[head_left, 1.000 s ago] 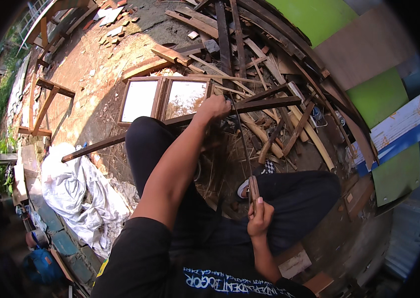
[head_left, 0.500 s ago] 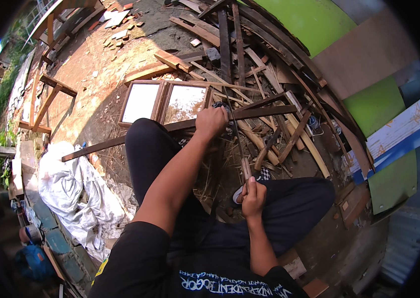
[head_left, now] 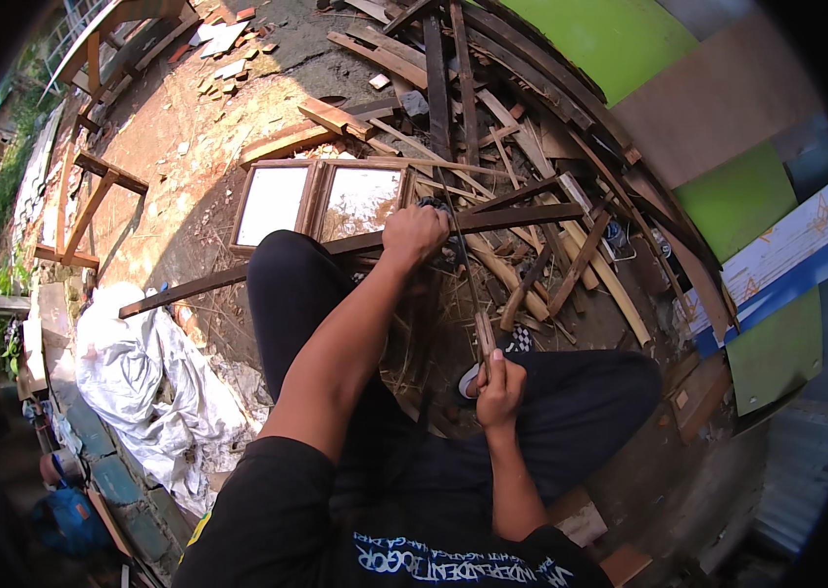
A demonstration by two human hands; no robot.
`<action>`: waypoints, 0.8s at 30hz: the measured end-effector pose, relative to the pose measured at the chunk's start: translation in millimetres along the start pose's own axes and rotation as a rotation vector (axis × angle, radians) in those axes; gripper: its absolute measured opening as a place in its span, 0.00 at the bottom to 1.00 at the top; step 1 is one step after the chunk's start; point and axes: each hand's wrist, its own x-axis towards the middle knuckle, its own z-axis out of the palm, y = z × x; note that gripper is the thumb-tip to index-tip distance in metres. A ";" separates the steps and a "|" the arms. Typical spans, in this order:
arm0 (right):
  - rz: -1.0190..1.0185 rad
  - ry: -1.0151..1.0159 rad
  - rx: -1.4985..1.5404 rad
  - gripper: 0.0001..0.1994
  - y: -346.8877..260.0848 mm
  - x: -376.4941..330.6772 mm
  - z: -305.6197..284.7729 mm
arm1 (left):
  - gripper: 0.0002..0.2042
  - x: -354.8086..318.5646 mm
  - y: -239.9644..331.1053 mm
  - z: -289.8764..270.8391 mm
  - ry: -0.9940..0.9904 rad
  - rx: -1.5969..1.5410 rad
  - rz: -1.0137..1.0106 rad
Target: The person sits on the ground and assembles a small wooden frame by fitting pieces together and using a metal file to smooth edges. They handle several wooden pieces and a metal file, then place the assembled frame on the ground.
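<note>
A long dark wooden bar (head_left: 189, 292) lies slantwise in front of me, passing over my left knee. My left hand (head_left: 416, 233) is closed around it, fingers mostly hidden behind the knuckles. Just right of that hand, the thin blade of a handsaw (head_left: 465, 265) crosses the bar, seen nearly edge-on. The saw's wooden handle (head_left: 485, 333) points toward me, and my right hand (head_left: 499, 390) grips its near end above my right leg. Where the blade meets the bar is too small to make out any cut. A dark bundled thing (head_left: 431, 204) shows beyond my left fist.
Two framed panes (head_left: 277, 204) lie beyond my left knee. Heaped wood scraps (head_left: 532, 265) spread ahead and right. A white cloth sheet (head_left: 140, 377) is crumpled at left, below a wooden frame (head_left: 91, 211). Green panels (head_left: 777, 358) stand along the right.
The whole view has shifted very slightly. Both hands keep their grips, and the saw and bar stay in nearly the same place.
</note>
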 end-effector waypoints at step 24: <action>0.186 0.004 0.126 0.28 -21.0 -66.9 -24.2 | 0.23 7.8 -4.9 -12.5 -0.054 -0.026 0.059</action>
